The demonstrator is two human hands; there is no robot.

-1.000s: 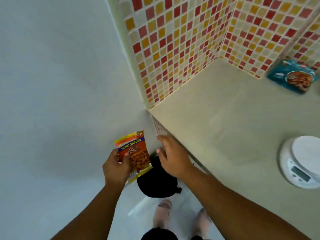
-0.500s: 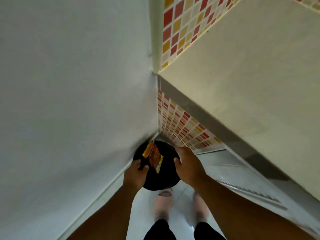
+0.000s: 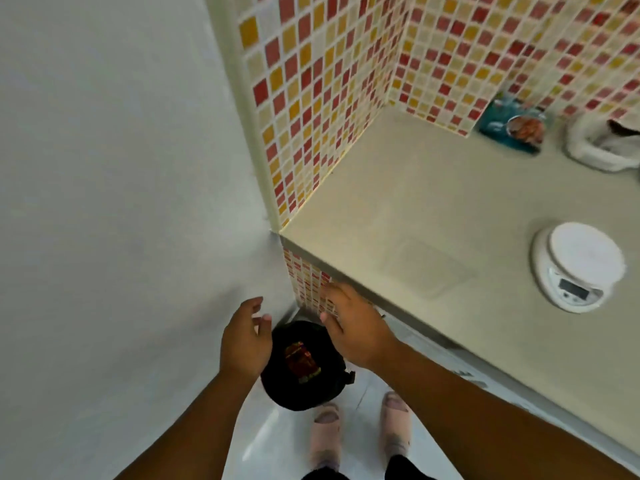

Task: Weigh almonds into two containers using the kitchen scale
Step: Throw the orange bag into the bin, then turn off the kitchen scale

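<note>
I see the orange almond packet (image 3: 302, 362) lying in the black bin (image 3: 304, 393) between my empty, open left hand (image 3: 245, 341) and right hand (image 3: 356, 329); the white scale (image 3: 579, 270) sits on the beige worktop (image 3: 433, 220).

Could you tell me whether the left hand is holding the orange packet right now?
No, the left hand is open and empty, while the packet lies inside the black bin on the floor.

Single head-worn wide-angle view, looking steeply down past both forearms to the black bin (image 3: 304, 365) on the floor; the counter (image 3: 433, 216) with kitchen scale (image 3: 578, 270) fills the right, tiled corner far.
</note>
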